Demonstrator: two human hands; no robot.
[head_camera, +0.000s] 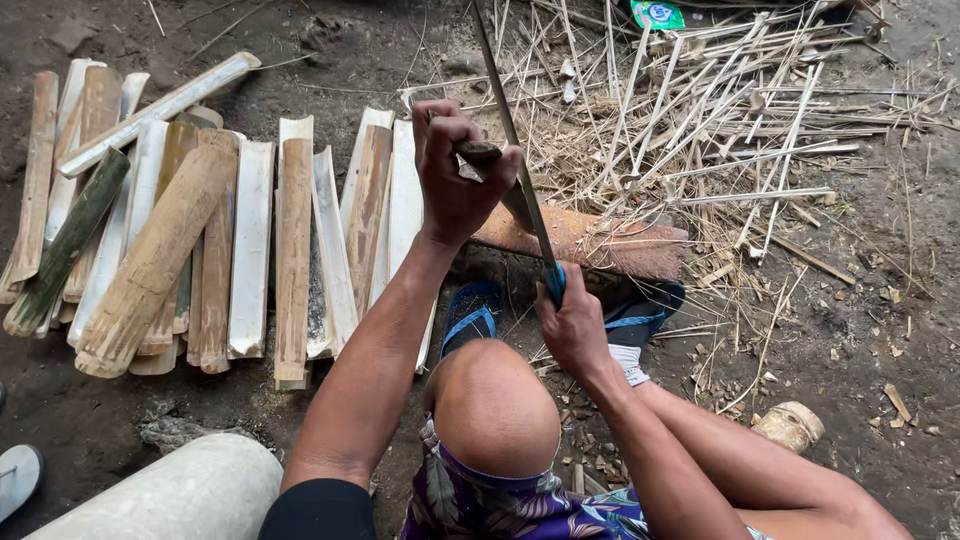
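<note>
Right hand (573, 325) clenched on blue knife handle (553, 285), just above bent knee (497, 405). Blade (527, 205) runs up from it, against thin bamboo strip (490, 55). Left hand (455, 165) gripping dark wooden stick (478, 152) at blade's back. Beyond: brown log block (590, 240), split bamboo slabs (250, 240) left, pile of thin slivers (720, 110) far right.

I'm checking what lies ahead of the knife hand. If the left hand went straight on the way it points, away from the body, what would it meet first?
Probably the pile of thin split bamboo sticks. The left hand grips a knife handle above the log, pointing up-frame; depth is unclear, so it may pass over bare ground first.
</note>
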